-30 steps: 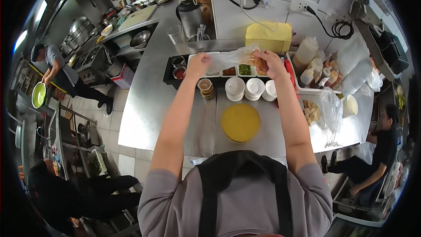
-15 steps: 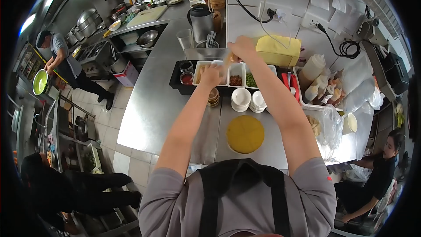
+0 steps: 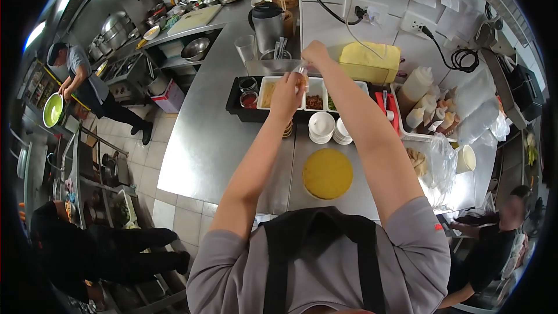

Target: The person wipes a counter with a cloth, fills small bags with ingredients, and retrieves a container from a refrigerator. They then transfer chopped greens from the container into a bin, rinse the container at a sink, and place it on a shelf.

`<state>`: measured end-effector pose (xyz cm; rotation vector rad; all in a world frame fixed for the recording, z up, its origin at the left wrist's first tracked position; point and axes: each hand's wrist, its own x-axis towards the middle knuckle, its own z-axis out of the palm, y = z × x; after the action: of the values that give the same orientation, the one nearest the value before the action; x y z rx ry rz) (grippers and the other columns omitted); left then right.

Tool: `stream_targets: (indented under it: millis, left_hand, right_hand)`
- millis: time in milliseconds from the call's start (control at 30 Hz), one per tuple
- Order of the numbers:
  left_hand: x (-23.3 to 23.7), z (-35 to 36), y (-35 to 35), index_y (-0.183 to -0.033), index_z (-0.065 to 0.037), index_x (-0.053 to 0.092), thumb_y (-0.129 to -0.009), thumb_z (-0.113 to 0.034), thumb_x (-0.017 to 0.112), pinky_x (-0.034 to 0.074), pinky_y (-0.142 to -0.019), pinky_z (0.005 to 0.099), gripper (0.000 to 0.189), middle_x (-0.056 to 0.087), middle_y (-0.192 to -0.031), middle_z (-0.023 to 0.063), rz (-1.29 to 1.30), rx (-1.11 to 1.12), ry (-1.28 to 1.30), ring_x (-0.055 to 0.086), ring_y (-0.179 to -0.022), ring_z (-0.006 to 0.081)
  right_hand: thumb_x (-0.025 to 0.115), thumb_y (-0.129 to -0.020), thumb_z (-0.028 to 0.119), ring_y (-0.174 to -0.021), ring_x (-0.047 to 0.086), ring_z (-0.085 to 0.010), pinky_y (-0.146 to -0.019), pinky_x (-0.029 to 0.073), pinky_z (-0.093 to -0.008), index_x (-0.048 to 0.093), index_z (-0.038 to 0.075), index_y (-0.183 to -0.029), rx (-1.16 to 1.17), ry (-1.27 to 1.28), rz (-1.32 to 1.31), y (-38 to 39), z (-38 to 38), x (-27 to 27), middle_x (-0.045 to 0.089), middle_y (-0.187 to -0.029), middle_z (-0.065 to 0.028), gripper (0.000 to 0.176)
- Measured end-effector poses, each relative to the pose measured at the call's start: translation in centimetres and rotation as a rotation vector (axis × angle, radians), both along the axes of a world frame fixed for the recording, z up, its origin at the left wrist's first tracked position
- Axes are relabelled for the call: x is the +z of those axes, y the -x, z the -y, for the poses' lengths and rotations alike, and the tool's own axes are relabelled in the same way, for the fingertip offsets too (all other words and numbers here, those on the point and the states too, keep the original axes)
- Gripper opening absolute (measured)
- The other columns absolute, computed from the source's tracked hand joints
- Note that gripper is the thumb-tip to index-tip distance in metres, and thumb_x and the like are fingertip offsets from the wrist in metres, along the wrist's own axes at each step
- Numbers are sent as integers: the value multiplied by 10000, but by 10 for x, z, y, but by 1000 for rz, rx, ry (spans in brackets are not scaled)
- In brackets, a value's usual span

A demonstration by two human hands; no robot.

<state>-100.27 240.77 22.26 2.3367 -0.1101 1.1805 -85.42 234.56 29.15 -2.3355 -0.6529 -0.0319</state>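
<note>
A small clear plastic bag (image 3: pixel 302 72) with something orange-brown inside is held upright above the black condiment holder (image 3: pixel 237 108). My left hand (image 3: pixel 286 94) is closed around its lower part. At its top, my right hand (image 3: pixel 315 53) grips the gathered plastic in a fist. Below the hands, white tubs hold pale shreds (image 3: pixel 267 94), brown bits (image 3: pixel 314 102) and chopped greens (image 3: pixel 332 103). Two small jars, one with red contents (image 3: pixel 249 100), stand at the holder's left end. Stacked white cups (image 3: pixel 321 127) are in front of it, and a round yellow board (image 3: pixel 328 174) lies nearer to me.
A tray of squeeze bottles (image 3: pixel 421 90) and a yellow box (image 3: pixel 369 61) stand to the right, beside plastic bags (image 3: pixel 443 163). Behind the holder are a steel jug (image 3: pixel 268 26) and cables. One person (image 3: pixel 87 81) holds a green bowl at left; others are at both lower sides.
My left hand has risen from the tubs, right and up, and now closes on the bag. My right hand has shifted slightly up. The person at lower right has turned and is blurred.
</note>
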Motion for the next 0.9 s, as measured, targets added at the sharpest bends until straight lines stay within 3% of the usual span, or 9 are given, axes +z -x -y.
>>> stream_targets:
  millis: [100, 233, 367, 467, 533, 767, 800, 867, 900]
  left_hand:
    - [-1, -10, -5, -894, -41, 503, -680, -67, 706, 446, -700, 363, 297, 510, -861, 103, -200, -112, 147, 545, -810, 276]
    - [20, 2, 4, -841, -21, 545, -714, -57, 679, 456, -673, 335, 189, 539, -800, 110, 113, -41, 39, 559, -720, 266]
    - [5, -11, -15, -874, -34, 563, -737, -95, 689, 457, -639, 292, 197, 566, -742, 89, -57, -81, 148, 580, -706, 215]
    - [5, -26, -23, -906, -35, 574, -759, -138, 694, 465, -626, 255, 216, 604, -786, 38, -348, -204, 627, 588, -707, 141]
    - [11, -31, -22, -954, -30, 587, -828, -200, 622, 472, -655, 226, 214, 614, -846, 20, -519, -302, 941, 587, -731, 104]
    - [-3, -43, -22, -1096, 1, 537, -848, -185, 533, 473, -675, 284, 310, 620, -958, 61, -397, -711, 1440, 606, -790, 163]
    - [-11, -42, -24, -1096, 1, 537, -848, -185, 533, 473, -675, 284, 310, 620, -958, 61, -401, -713, 1438, 606, -790, 163]
    - [-24, -39, -26, -1008, 8, 581, -780, -180, 619, 473, -658, 293, 298, 639, -891, 79, -296, -267, 637, 619, -747, 184]
    - [-31, -41, -25, -1008, 8, 581, -780, -180, 619, 473, -658, 293, 298, 639, -891, 79, -298, -267, 639, 619, -747, 184]
  right_hand:
    - [512, -688, -46, -649, 651, -328, -470, 509, -375, 599, -82, -699, -59, -345, -441, -4, 1, 0, 601, -714, -222, 95]
    - [478, -674, -148, -580, 626, -349, -408, 530, -382, 544, -105, -817, -158, -817, -842, -12, 8, -12, 528, -764, -209, 163]
    - [525, -709, -70, -657, 625, -357, -416, 528, -391, 527, -107, -849, -151, -710, -904, -19, 18, -25, 507, -815, -180, 145]
    - [573, -709, 7, -797, 607, -340, -501, 505, -403, 563, -31, -879, -57, -551, -690, 20, 39, -12, 520, -877, -163, 175]
    - [619, -673, 76, -858, 567, -306, -642, 476, -398, 600, 65, -934, 270, -319, 189, 39, 49, -13, 537, -891, -147, 262]
    - [646, -668, 108, -752, 570, -288, -677, 458, -377, 632, 58, -765, 448, -176, 132, 62, 48, -4, 554, -773, -116, 110]
    - [646, -668, 108, -752, 570, -288, -677, 458, -377, 632, 58, -765, 444, -178, 132, 60, 48, -2, 554, -773, -116, 110]
    - [665, -660, 128, -712, 574, -280, -652, 456, -366, 616, 36, -700, 377, -223, 164, 61, 47, 6, 554, -715, -100, 112]
    - [665, -660, 128, -712, 574, -280, -652, 456, -366, 616, 36, -700, 376, -222, 162, 61, 47, 10, 554, -715, -100, 112]
